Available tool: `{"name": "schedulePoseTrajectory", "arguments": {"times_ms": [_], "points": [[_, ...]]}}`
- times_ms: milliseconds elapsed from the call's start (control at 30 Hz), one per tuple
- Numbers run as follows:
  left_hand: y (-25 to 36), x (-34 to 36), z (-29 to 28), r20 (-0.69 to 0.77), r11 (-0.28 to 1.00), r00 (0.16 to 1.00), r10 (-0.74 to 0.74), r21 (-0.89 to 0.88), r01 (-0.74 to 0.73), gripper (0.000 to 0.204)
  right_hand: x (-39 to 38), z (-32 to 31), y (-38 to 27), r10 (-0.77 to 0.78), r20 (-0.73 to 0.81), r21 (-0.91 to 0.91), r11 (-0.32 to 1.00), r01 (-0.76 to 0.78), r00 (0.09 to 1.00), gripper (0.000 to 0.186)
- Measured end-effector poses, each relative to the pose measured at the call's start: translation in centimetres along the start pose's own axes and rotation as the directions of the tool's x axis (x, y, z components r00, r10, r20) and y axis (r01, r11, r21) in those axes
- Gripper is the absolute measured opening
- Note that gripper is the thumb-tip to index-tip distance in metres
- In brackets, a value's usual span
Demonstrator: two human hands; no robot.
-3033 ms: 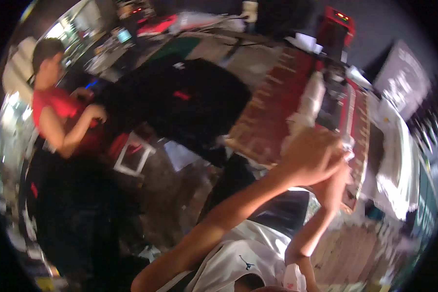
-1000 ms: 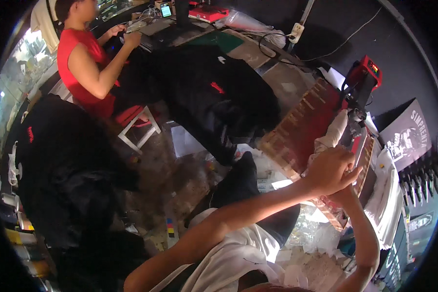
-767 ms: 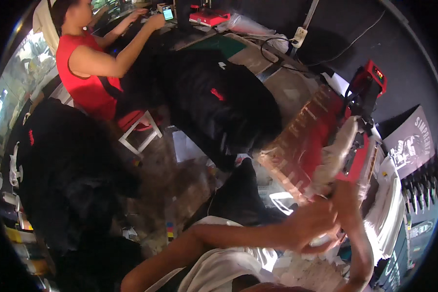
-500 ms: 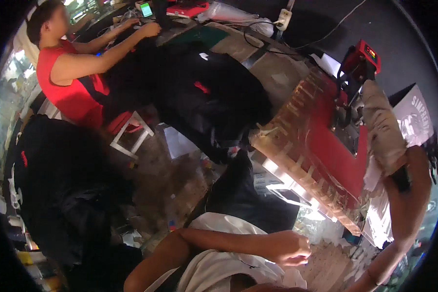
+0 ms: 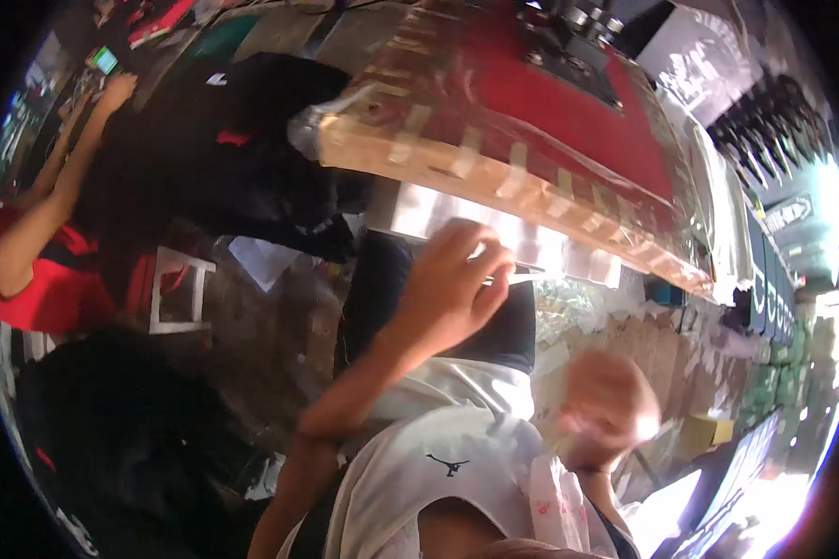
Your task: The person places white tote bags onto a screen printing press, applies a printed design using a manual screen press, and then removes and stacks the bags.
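Note:
My left hand [image 5: 457, 279] is in front of the taped front edge of a worktable [image 5: 522, 177]. Its fingers are loosely bent and apart, and I see nothing held in them. Close behind it, under the tabletop, are white sheets [image 5: 419, 212]. My right hand [image 5: 611, 405] is raised at the lower right, smeared by motion, so its fingers and anything in them cannot be made out. On the table lies a red pad [image 5: 541, 102] under clear plastic, with the metal base of a press [image 5: 578, 70] at its far side.
A co-worker's arm [image 5: 70, 177] reaches over black garments [image 5: 270, 158] on the left table. More black cloth [image 5: 121, 447] is heaped at the lower left, near a white stool [image 5: 182, 326]. A grey printed bag [image 5: 699, 70] and black hangers [image 5: 774, 126] are at the upper right.
The view has turned right. My left hand has moved from my lap to the table's front edge. My right arm, previously stretched up beside the press, has come down toward my body.

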State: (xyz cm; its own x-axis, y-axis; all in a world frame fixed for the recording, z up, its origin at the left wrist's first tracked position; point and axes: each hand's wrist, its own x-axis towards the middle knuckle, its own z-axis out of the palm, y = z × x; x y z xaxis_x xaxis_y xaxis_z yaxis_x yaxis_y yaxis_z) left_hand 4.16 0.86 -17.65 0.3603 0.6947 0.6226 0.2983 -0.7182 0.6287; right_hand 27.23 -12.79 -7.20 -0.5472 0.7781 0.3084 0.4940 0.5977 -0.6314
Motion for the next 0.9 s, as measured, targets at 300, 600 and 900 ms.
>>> {"name": "schedulePoseTrajectory", "arguments": {"times_ms": [300,600,900], "points": [[-0.9,0.5,2.8,0.172,0.921,0.984,-0.037,0.388,-0.033,0.072,3.0,1.5,9.6,0.258,-0.522,-0.365,0.794,-0.487,0.813,0.029],[0.6,-1.1,1.8,0.217,0.916,0.973,-0.072,0.401,-0.022,0.073,1.1,2.4,9.2,0.328,-0.454,-0.404,0.753,-0.520,0.828,0.036],[0.6,0.7,-2.3,0.160,0.990,0.977,-0.139,0.056,0.132,0.040,3.7,-0.4,8.5,0.412,-0.375,-0.241,0.822,-0.517,0.830,0.017]]}}
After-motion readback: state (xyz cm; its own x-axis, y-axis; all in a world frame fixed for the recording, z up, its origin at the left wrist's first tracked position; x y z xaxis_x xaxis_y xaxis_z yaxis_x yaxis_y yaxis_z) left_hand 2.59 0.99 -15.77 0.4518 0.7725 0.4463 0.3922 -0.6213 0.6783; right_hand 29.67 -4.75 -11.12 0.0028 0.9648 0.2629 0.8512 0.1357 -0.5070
